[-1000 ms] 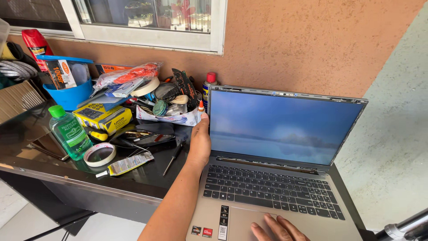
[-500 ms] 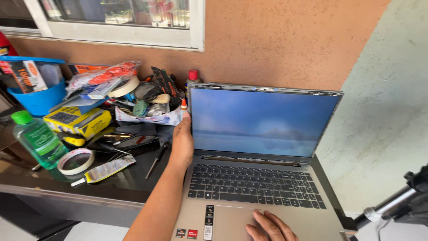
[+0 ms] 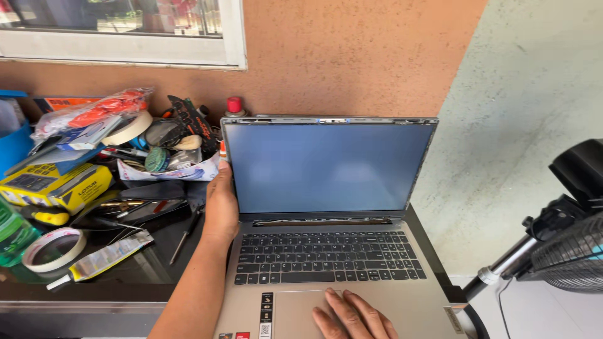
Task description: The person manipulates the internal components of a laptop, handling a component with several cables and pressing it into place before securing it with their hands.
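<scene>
An open grey laptop [image 3: 326,251] stands on a dark table, its blank blue screen [image 3: 320,166] upright with the bezel frame off. My left hand [image 3: 221,204] reaches up along the laptop's left side and holds the left edge of the screen. My right hand [image 3: 352,314] lies flat on the touchpad at the bottom of the view, fingers spread, holding nothing.
Left of the laptop the table is crowded: a screwdriver [image 3: 183,235], a roll of tape [image 3: 53,249], a glue tube [image 3: 107,257], a yellow box [image 3: 53,183], a green bottle [image 3: 9,232], a pile of tools and bags. A black fan [image 3: 565,242] stands at right.
The view has swung to the right, so the laptop sits more central and the fan has come in. Both hands have kept their places on the screen edge and the touchpad.
</scene>
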